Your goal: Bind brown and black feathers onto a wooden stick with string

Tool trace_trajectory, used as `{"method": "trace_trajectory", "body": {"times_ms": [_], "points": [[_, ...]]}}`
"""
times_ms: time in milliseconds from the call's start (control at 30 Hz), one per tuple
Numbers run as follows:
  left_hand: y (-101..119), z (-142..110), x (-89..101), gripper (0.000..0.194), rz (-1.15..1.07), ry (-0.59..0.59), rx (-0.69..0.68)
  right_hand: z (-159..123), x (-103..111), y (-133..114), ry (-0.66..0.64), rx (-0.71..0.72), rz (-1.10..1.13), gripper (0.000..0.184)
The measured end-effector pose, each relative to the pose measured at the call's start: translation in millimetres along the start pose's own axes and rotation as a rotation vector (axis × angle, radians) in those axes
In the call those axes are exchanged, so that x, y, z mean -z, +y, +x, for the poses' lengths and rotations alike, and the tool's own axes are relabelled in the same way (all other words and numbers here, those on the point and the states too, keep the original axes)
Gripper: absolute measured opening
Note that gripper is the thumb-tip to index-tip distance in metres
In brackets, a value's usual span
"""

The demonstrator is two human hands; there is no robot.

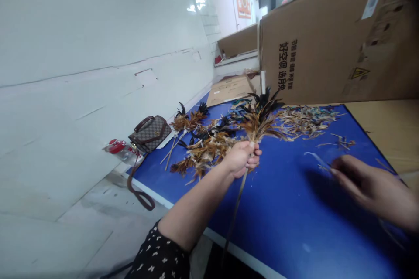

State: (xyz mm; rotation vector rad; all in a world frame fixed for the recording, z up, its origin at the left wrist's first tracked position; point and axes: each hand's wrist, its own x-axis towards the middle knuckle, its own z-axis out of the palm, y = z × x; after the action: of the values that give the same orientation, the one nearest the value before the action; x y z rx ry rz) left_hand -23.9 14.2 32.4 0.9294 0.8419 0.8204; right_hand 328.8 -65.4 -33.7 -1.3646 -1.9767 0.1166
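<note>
The left hand's point(240, 157) grip clenches a feather duster point(258, 124) above the bench point(278, 213), plumes away, stick point(238, 200) nearward; rightward, apart, the right hand point(369, 183) pinches a pale strip point(316, 157) (rather blurred).

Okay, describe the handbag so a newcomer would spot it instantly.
Start at the blue tabletop, then its left edge by the white wall. The small patterned handbag sits there; its brown handle and dangling strap set it apart from the clear, red-capped bottle beside it.
</note>
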Motion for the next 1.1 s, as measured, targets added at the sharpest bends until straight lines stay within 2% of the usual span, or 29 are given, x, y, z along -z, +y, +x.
{"method": "trace_trajectory", "body": {"times_ms": [100,200,333,467,667,833,933,1033,1100], "points": [[1.7,-0.1,-16.8,0.027,0.032,0.021,-0.038,10.9,-6.7,-25.2,-0.16,-0.01,0.074,0.015],[0.6,-0.8,-33.9,0.024,0.082,0.004,-0.062,15.1,-5.0,-53.4,-0.203,-0.014,0.094,0.016],[-9.4,2.1,-54.0,0.027,0.169,-0.075,-0.045,15.0,-3.4,-87.4,-0.23,0.072,0.134,0.018],[-21.5,5.2,-65.4,0.03,0.305,-0.182,0.035,15.9,0.5,-106.3,-0.178,0.106,0.145,0.02],[-21.0,-1.7,-63.1,0.026,0.338,-0.245,0.085,17.6,14.9,-96.7,-0.075,0.101,0.055,0.023],[-17.2,-6.9,-56.7,0.026,0.365,-0.261,0.127,17.8,23.0,-85.2,-0.008,0.206,-0.011,0.022],[-17.0,-8.1,-54.0,0.027,0.405,-0.257,0.131,17.1,26.7,-82.8,0.02,0.222,-0.025,0.024],[-20.6,-7.0,-51.1,0.029,0.519,-0.25,0.08,12.2,25.5,-79.7,0.044,0.242,-0.052,0.02],[-24.5,-5.0,-49.1,0.031,0.687,-0.224,-0.015,6.7,22.5,-78.2,0.059,0.193,-0.065,0.022]]}}
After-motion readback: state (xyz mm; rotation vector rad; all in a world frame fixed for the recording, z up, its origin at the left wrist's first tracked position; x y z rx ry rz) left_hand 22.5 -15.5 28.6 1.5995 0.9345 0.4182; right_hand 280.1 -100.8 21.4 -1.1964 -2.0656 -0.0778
